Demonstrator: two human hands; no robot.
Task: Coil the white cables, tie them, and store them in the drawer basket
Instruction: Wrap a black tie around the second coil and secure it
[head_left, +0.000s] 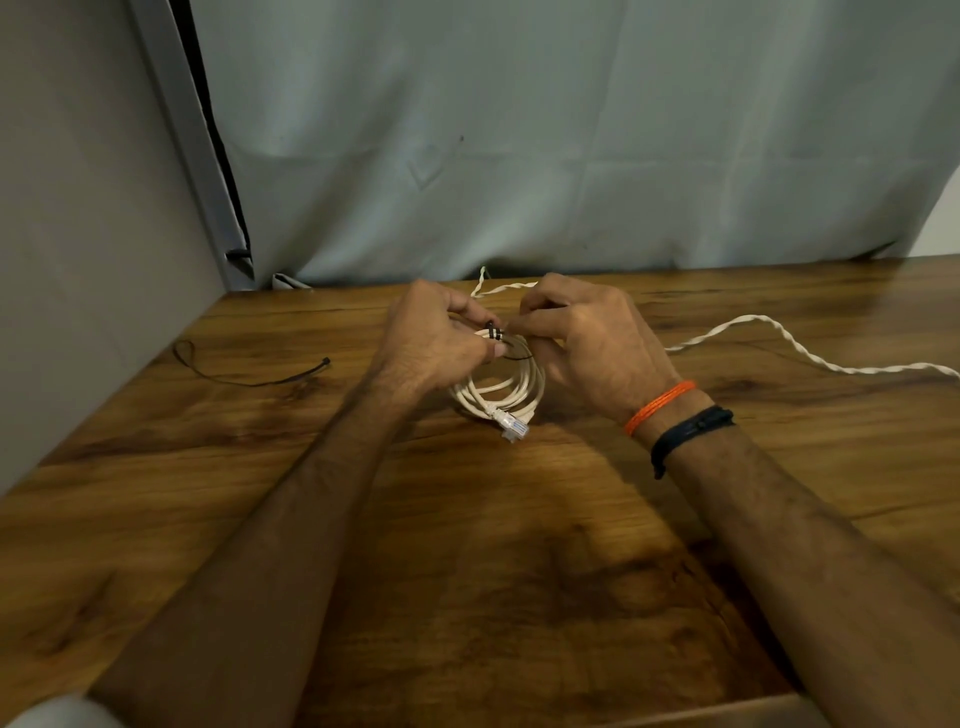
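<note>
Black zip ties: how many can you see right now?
2. One zip tie is wrapped around the coiled cable, held between the left hand and right hand. A spare tie lies loose on the table, far left. Others may be hidden.

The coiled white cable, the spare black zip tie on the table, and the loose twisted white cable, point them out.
coiled white cable (511, 387): head view, lower strands of the coil.
spare black zip tie (249, 383): head view, middle of its strap.
twisted white cable (800, 351): head view, its bend on the table.

Bare table (467, 545) near side, loose black tie (249, 378) left, uncoiled white cable (789, 345) right
</note>
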